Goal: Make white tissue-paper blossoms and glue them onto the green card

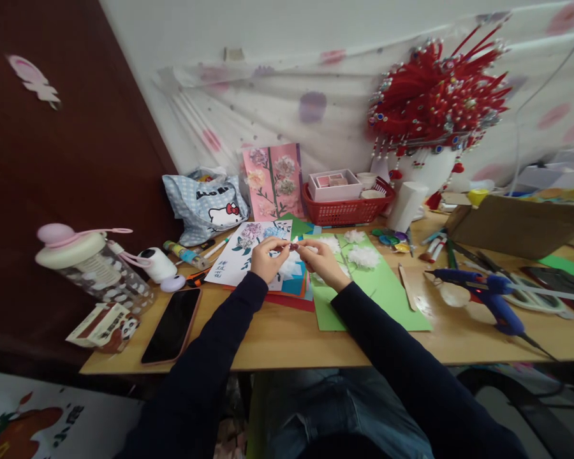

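My left hand (269,258) and my right hand (324,260) meet over the table, fingertips nearly touching. Both pinch a small dark reddish piece (293,247) with a bit of white at it; its exact shape is too small to tell. Under my left hand lies a white sheet (229,258) with flower pictures and handwriting, on top of coloured papers. Beside and beyond my right hand, white fluffy flowers (363,257) rest on a light green sheet (387,299).
A phone (172,326), bottle (95,271) and small carton (106,328) stand or lie at left. At right are a blue glue gun (495,294) and scissors. Behind are a red basket (347,210), a patterned bag (205,207) and a red headdress (440,102).
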`<state>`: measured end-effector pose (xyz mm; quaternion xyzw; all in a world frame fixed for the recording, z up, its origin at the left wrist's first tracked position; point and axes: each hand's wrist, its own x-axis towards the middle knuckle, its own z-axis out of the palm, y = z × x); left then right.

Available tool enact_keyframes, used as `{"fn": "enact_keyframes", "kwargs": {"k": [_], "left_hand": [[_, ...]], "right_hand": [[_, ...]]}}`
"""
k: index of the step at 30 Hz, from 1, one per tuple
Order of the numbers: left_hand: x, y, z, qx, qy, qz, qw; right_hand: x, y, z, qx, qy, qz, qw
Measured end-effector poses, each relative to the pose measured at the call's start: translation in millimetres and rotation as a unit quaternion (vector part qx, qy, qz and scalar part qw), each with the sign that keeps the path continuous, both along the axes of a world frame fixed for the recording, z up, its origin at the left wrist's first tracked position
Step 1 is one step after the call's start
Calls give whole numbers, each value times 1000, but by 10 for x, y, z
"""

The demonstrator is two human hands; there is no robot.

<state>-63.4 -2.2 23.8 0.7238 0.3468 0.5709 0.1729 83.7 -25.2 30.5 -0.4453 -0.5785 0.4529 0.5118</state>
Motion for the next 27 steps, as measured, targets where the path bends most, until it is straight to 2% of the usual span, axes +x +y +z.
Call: {"fn": "enact_keyframes", "kwargs": {"k": [5,13,18,23,27], "left_hand": [[-7,16,-27,-23,-15,1,1000],[-3,-5,-7,-2,-9,0,1000],[12,6,-18,-93,-77,-11,993],[13,53,-29,-184,-186,-14,965],[28,37,-24,-217,-182,-76,956]], "right_hand": [[-3,4,-3,6,-7,-6,1000],[3,-5,9,2,-19,-10,1000],[2,29,-44,5,-21,-14,1000],[-2,25,-37,7,-18,-4,1000],[-5,4,-6,1,-14,-7,1000]]}}
